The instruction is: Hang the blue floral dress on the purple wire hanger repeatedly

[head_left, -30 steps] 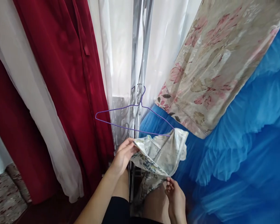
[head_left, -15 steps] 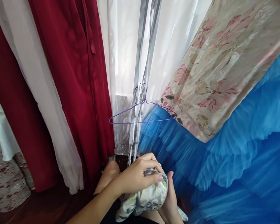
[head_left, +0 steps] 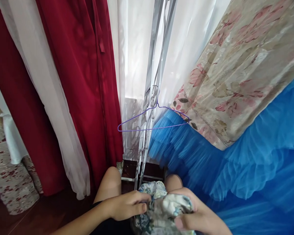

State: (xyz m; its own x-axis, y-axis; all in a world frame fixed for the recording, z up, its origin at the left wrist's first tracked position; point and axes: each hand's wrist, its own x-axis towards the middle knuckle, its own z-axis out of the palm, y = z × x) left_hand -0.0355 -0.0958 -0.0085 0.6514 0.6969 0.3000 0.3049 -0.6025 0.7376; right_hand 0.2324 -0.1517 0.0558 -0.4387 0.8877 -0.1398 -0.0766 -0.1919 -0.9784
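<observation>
A bunched floral garment (head_left: 159,212), white with blue and green print, lies over my lap between my hands. My left hand (head_left: 128,204) grips its left side, thumb and fingers closed on the cloth. On the other side my right hand (head_left: 194,212) has the fabric pinched, its thumb lying on top. The garment's exact kind cannot be made out in its folds. Just beyond my knees a purple wire hanger (head_left: 154,128) hangs bare on a metal rack (head_left: 149,117).
Dark red drapes (head_left: 88,98) and a sheer white cloth (head_left: 56,107) hang at left. A beige floral cloth (head_left: 225,85) hangs at right above blue ruffled tulle (head_left: 254,166). White curtains (head_left: 134,49) stand behind the rack. Dark floor (head_left: 54,215) shows at lower left.
My right hand has come over from beside the bundle to grip its right side. My left hand has moved left and down, and the cloth is spread wider. The view has shifted slightly.
</observation>
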